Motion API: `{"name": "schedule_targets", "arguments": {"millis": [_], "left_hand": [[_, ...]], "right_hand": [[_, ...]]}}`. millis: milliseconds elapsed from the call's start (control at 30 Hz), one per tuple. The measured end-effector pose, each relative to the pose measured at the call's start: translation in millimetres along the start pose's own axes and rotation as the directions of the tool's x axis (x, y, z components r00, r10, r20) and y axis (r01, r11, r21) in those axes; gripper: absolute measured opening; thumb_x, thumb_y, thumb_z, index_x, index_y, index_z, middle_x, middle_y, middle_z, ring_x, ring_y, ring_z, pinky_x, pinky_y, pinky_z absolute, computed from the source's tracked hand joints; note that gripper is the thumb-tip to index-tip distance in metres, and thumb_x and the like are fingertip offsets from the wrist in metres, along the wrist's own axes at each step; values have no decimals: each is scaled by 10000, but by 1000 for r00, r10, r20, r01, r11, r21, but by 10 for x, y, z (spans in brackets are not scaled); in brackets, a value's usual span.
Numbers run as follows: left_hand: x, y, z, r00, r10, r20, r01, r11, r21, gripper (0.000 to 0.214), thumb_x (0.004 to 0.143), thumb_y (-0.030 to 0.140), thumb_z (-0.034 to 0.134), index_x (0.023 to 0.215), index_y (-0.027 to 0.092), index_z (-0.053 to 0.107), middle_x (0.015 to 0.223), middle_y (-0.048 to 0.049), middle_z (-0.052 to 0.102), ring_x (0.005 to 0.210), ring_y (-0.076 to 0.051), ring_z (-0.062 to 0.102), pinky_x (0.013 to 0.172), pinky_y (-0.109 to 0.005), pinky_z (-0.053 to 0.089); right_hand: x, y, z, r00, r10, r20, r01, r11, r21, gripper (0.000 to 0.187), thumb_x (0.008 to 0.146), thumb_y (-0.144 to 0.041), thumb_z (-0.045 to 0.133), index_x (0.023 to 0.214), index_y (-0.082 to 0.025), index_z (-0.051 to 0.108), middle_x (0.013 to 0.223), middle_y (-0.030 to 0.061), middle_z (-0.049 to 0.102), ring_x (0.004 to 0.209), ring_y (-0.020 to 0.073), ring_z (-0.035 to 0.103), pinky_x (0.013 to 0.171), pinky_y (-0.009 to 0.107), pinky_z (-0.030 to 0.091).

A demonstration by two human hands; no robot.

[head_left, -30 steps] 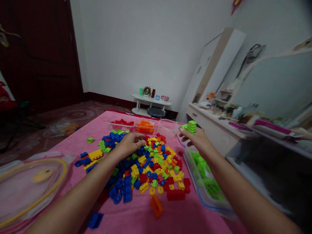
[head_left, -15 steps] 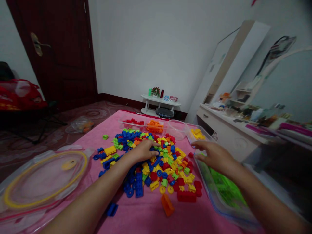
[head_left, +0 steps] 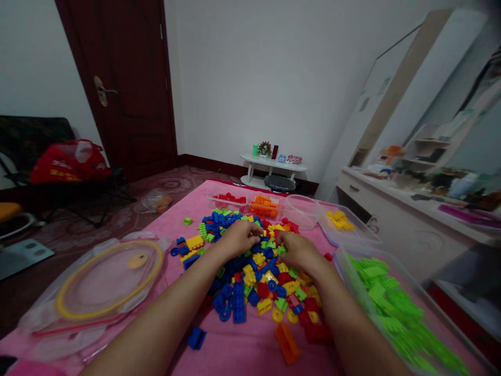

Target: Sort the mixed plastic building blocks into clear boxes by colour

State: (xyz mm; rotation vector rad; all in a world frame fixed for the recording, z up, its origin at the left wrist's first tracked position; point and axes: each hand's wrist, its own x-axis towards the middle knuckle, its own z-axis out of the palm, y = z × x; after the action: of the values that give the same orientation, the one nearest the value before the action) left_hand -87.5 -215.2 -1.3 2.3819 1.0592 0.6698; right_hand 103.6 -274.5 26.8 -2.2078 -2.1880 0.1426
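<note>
A heap of mixed toy building blocks in blue, yellow, red, green and orange spreads over a pink cloth. My left hand rests over the back of the heap, its thumb and forefinger apart, with blocks under the palm. To its right, my right hand reaches down at the heap's right side, fingers loosely bent and apart near green and red blocks. No block shows in either hand, though the undersides are hidden. An orange block and a blue block lie in front of the heap.
Clear boxes hold green blocks at right, yellow blocks, orange blocks and red blocks behind. A round clear container stands among them. Clear lids with a yellow ring lie at left. A dresser stands at right.
My right hand has moved left, from beside the green-block box to the heap. My left hand stays over the heap. The view has turned left.
</note>
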Motion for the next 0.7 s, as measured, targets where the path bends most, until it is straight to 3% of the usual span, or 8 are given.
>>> {"name": "schedule_targets", "arguments": {"millis": [100, 233, 300, 400, 500, 600, 700], "left_hand": [[22, -28, -32, 999, -10, -34, 12, 999, 46, 312, 763, 206, 579, 1048, 187, 704, 990, -40, 727, 871, -183, 656, 754, -248, 478], [21, -96, -157, 988, -70, -138, 85, 990, 111, 291, 787, 219, 548, 1025, 211, 716, 990, -40, 727, 895, -193, 647, 798, -271, 475], [-14, -163, -266, 963, -142, -229, 185, 966, 179, 298, 800, 230, 529, 1037, 225, 710, 1012, -52, 718, 933, -211, 638, 819, -294, 474], [-97, -293, -424, 904, -262, -339, 359, 893, 270, 330, 794, 260, 550, 1096, 236, 681, 1108, -76, 682, 1035, -239, 606, 873, -315, 459], [-151, -398, -504, 880, -341, -330, 437, 853, 285, 356, 781, 305, 582, 1113, 209, 669, 1139, -98, 668, 1068, -254, 595, 895, -311, 451], [-118, -414, -501, 902, -326, -282, 399, 881, 256, 359, 785, 307, 573, 1102, 176, 678, 1122, -117, 676, 1058, -275, 601, 897, -333, 453], [-37, -308, -460, 958, -197, -210, 224, 968, 112, 346, 783, 288, 576, 1083, 158, 687, 1079, -94, 695, 991, -245, 628, 861, -311, 469]], "right_hand": [[-21, 82, -100, 1000, -4, -26, 6, 997, 75, 284, 642, -210, 635, 926, -223, 652, 871, 27, 667, 772, 177, 596, 585, 241, 339], [3, 78, -114, 976, -27, -216, 68, 980, 188, 299, 736, -210, 498, 980, -216, 671, 794, 24, 666, 711, 159, 590, 583, 234, 355], [42, 38, -42, 957, -49, -285, 114, 969, 219, 365, 761, -201, 471, 1077, -206, 654, 826, 32, 679, 744, 162, 602, 620, 232, 386], [102, 33, 45, 956, -43, -289, 115, 965, 237, 406, 753, -214, 519, 1141, -194, 636, 964, 52, 693, 848, 176, 619, 697, 237, 427], [122, 176, 5, 975, 22, -220, 33, 970, 240, 294, 772, -277, 543, 1016, -213, 693, 1000, 48, 702, 892, 190, 630, 718, 248, 443], [97, 409, -105, 982, 116, -149, -88, 980, 180, 229, 792, -288, 526, 908, -225, 713, 944, 50, 713, 882, 202, 642, 699, 263, 444], [58, 582, -164, 971, 219, -91, -213, 974, 75, 230, 736, -223, 567, 924, -229, 701, 987, 56, 704, 906, 212, 645, 699, 276, 446]]}}
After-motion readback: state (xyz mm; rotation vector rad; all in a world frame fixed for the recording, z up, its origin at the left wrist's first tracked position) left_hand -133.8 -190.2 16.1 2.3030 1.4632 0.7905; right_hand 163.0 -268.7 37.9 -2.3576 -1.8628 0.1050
